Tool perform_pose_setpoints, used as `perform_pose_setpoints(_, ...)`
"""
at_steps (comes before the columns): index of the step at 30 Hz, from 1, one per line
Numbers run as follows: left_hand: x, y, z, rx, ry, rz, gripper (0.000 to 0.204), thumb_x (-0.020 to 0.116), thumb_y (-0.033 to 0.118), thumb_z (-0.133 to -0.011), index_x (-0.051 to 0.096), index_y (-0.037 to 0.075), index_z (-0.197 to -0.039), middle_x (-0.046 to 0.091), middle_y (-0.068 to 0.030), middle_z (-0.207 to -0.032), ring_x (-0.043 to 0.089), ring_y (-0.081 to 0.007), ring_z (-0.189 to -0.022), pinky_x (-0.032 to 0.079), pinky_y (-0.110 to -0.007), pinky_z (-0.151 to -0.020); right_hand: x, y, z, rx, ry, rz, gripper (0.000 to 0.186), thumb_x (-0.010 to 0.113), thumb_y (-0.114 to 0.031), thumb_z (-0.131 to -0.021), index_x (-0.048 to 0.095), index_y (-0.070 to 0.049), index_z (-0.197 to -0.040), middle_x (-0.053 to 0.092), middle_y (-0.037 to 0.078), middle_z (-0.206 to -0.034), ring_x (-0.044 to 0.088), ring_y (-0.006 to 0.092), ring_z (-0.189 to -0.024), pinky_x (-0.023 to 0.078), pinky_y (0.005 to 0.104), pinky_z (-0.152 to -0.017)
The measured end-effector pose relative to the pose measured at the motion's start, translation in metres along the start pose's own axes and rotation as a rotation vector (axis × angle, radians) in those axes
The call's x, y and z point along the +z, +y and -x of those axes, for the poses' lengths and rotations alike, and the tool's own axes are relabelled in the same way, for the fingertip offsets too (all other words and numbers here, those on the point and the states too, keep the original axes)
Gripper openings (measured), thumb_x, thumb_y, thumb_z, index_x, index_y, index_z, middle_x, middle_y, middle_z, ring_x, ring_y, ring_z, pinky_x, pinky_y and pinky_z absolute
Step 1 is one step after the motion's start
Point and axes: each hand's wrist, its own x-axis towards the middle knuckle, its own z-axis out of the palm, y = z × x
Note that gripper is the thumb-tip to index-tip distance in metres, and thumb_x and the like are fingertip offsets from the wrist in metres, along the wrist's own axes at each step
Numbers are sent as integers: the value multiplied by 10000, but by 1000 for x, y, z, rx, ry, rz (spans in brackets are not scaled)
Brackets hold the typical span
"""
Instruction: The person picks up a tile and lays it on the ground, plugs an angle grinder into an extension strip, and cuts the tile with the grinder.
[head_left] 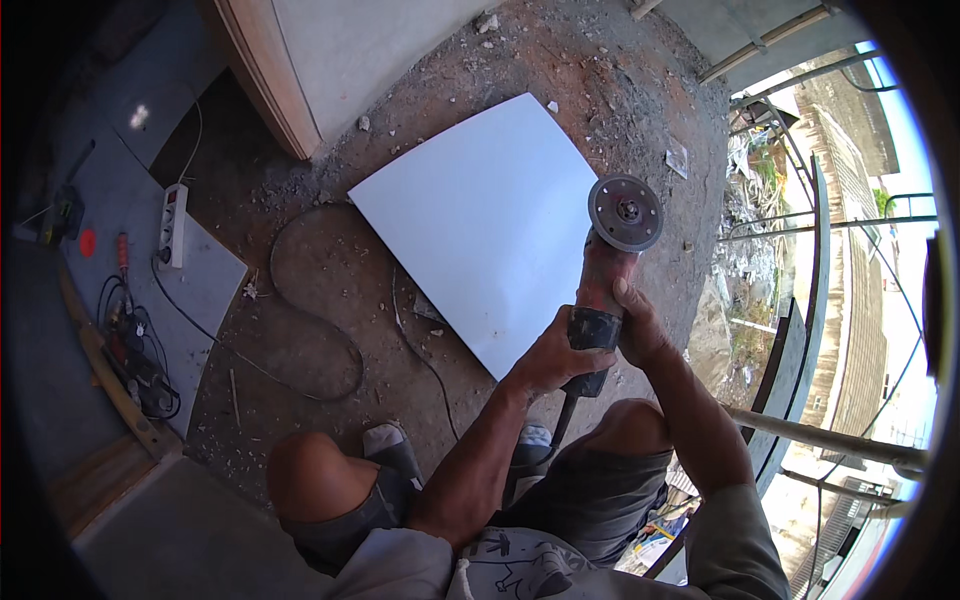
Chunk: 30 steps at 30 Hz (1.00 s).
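An angle grinder [606, 270] with a worn red and black body is held up in front of me, its round metal disc [612, 215] facing upward. My left hand [548, 355] is closed around the black lower part of the body. My right hand [640, 325] grips its right side higher up, thumb on the red housing. A dark cord runs down from the tool's lower end between my legs. Beneath and beyond the grinder, a large white square panel [450, 220] lies tilted diagonally on the dusty ground, its right part partly hidden by the tool.
A white power strip [172, 225], cables and corded tools [140, 360] lie at the left. A wooden door frame [270, 80] and pale wall stand at the top. Metal scaffold rails [820, 440] line an open edge at the right. A loose cable [355, 365] snakes across the ground.
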Motion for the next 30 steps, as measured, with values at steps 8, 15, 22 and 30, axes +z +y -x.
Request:
perform_pose_setpoints(8, 27, -27, -23, -75, -177, 193, 566, 802, 280, -745, 501, 24, -1151, 566, -44, -946, 584, -117, -801, 521, -271, -697, -35, 18, -3, -2, 128, -33, 522, 654, -470, -793, 568, -19, -1041, 622, 98, -887, 634, 191, -769, 530, 334, -709)
perform_pose_setpoints(15, 56, -45, -30, -65, 403, -537, 862, 852, 401, -682, 374, -8, -1272, 591, -58, -905, 598, -125, -648, 516, -250, -519, -44, 9, -23, -136, 400, 292, 639, 659, -486, -764, 542, 65, -1063, 583, 137, -909, 603, 202, -792, 494, 325, -714)
perform_pose_setpoints(22, 66, -28, -44, -145, 178, -161, 491, 738, 189, -775, 474, 63, -1169, 602, -57, -912, 631, -136, -727, 511, -236, -505, -94, 6, -10, -110, 42, -370, 591, 424, -496, -965, 471, 9, -1270, 565, 188, -1167, 582, 259, -1041, 466, 392, -916)
perform_pose_setpoints(30, 80, -45, -70, -294, -161, 1, 588, 739, 288, -749, 489, 12, -1204, 609, -109, -1016, 647, -179, -809, 545, -255, -547, -137, 35, 10, -234, -212, -752, 612, 348, -547, -972, 438, -46, -1310, 578, 155, -1176, 585, 279, -1070, 446, 440, -976)
